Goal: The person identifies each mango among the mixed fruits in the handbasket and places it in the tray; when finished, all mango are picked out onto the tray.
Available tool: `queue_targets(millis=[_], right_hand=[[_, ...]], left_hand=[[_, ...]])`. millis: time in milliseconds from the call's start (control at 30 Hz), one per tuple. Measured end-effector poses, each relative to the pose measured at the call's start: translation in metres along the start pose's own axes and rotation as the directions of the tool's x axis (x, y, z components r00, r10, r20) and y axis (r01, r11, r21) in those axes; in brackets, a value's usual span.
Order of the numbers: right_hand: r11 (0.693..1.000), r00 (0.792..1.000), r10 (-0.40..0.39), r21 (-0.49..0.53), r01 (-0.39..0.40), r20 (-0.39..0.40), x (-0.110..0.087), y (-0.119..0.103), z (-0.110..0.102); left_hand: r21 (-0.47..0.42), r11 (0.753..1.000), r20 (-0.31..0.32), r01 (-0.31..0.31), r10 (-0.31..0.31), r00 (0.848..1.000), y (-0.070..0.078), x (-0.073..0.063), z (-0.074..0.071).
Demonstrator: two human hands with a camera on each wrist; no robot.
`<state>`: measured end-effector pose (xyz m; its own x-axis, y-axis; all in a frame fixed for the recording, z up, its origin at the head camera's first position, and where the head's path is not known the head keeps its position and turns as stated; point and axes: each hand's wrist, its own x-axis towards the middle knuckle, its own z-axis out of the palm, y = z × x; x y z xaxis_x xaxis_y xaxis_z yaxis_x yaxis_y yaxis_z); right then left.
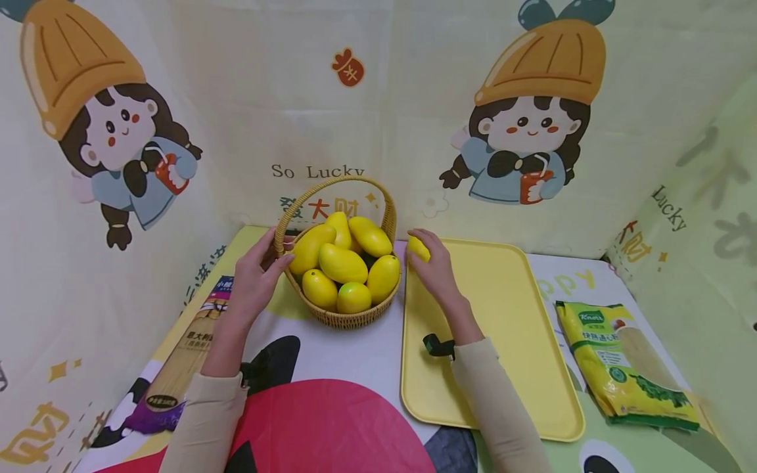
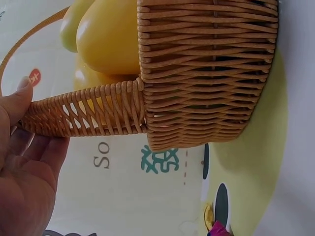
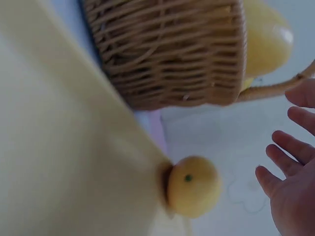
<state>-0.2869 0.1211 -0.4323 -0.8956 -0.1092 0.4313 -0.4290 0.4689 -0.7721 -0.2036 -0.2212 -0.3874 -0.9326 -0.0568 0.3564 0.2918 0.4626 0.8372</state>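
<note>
A wicker basket (image 1: 349,320) with a tall arched handle (image 1: 340,179) is heaped with several yellow mangoes (image 1: 343,263). My left hand (image 1: 256,276) holds the left side of the handle; the thumb lies on one face and the fingers go behind it in the left wrist view. To the right, a single yellow fruit (image 3: 195,187) with a green stem spot rests at the far left corner of a yellow tray (image 1: 491,315). My right hand (image 1: 437,272) hovers beside this fruit, its fingers spread and apart from it in the right wrist view.
A long pack of pasta (image 1: 192,345) with a purple end lies at the left, partly behind the left forearm. A yellow-green Knorr bag (image 1: 627,364) lies right of the tray. Printed cloth walls (image 1: 414,131) stand behind and at both sides.
</note>
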Motion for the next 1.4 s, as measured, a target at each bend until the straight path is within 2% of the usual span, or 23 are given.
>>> queue_targets(millis=[233, 400, 500, 600, 700, 833, 933, 1100, 1267, 1400], right_hand=[[0.992, 0.99, -0.121, 0.045, 0.117, 0.078, -0.006, -0.033, 0.012], [0.969, 0.958, -0.227, -0.057, 0.24, 0.174, -0.009, -0.052, 0.032], [0.953, 0.936, -0.254, -0.101, 0.285, 0.243, -0.008, -0.064, 0.04], [0.956, 0.924, -0.214, -0.126, 0.264, 0.316, -0.006, -0.076, 0.044], [0.952, 0.919, -0.119, -0.219, 0.213, 0.376, -0.003, -0.087, 0.044], [0.916, 0.904, -0.024, -0.352, 0.191, 0.428, -0.001, -0.093, 0.045], [0.907, 0.903, 0.008, -0.384, 0.174, 0.429, 0.001, -0.093, 0.047], [0.911, 0.914, 0.051, -0.393, 0.123, 0.404, 0.005, -0.092, 0.051], [0.917, 0.912, 0.066, -0.386, 0.105, 0.405, 0.007, -0.091, 0.055], [0.953, 0.921, 0.05, -0.294, 0.071, 0.386, 0.008, -0.09, 0.057]], left_hand=[[-0.033, 0.999, -0.009, 0.004, -0.004, 1.0, -0.003, 0.0, 0.001], [-0.04, 0.999, -0.009, 0.005, -0.006, 1.0, -0.004, -0.001, 0.002], [-0.043, 0.999, -0.005, -0.001, 0.0, 1.0, -0.004, -0.001, 0.003], [-0.058, 0.998, -0.003, -0.006, 0.005, 1.0, -0.005, 0.0, 0.005], [-0.065, 0.998, 0.012, -0.009, 0.01, 1.0, -0.005, 0.002, 0.008], [-0.048, 0.999, 0.01, -0.018, 0.019, 1.0, -0.005, 0.003, 0.01], [-0.041, 0.999, -0.007, -0.035, 0.035, 0.999, -0.004, 0.004, 0.009], [-0.037, 0.998, -0.01, -0.052, 0.051, 0.999, -0.003, 0.005, 0.008], [-0.045, 0.998, -0.01, -0.037, 0.036, 0.999, -0.004, 0.003, 0.006], [-0.044, 0.998, -0.022, -0.037, 0.037, 0.999, -0.005, 0.003, 0.003]])
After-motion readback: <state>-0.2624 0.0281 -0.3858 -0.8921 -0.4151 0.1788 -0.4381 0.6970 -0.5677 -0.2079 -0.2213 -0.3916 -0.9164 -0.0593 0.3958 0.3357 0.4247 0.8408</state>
